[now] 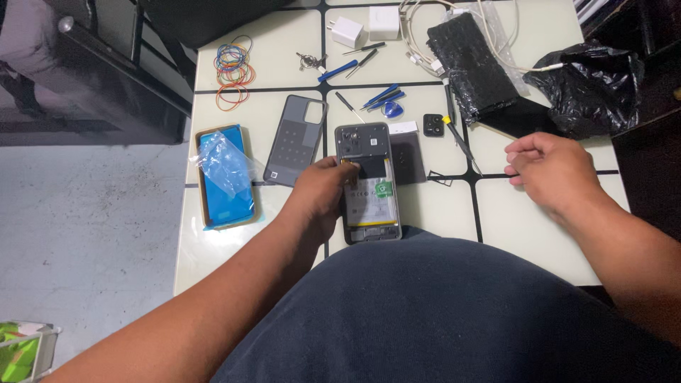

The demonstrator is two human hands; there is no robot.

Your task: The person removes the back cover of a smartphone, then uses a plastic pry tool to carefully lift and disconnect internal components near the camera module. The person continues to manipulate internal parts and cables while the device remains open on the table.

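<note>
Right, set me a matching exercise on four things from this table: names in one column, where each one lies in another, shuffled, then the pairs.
Things:
1. opened phone
2. rubber bands
3. black plastic bag
4. grey back cover

Places:
A. far left part of the table
B. under the fingertips of the left hand
C. far right edge, beyond the right hand
D. flat, just left of the phone

Pairs: 1-B, 2-A, 3-C, 4-D
</note>
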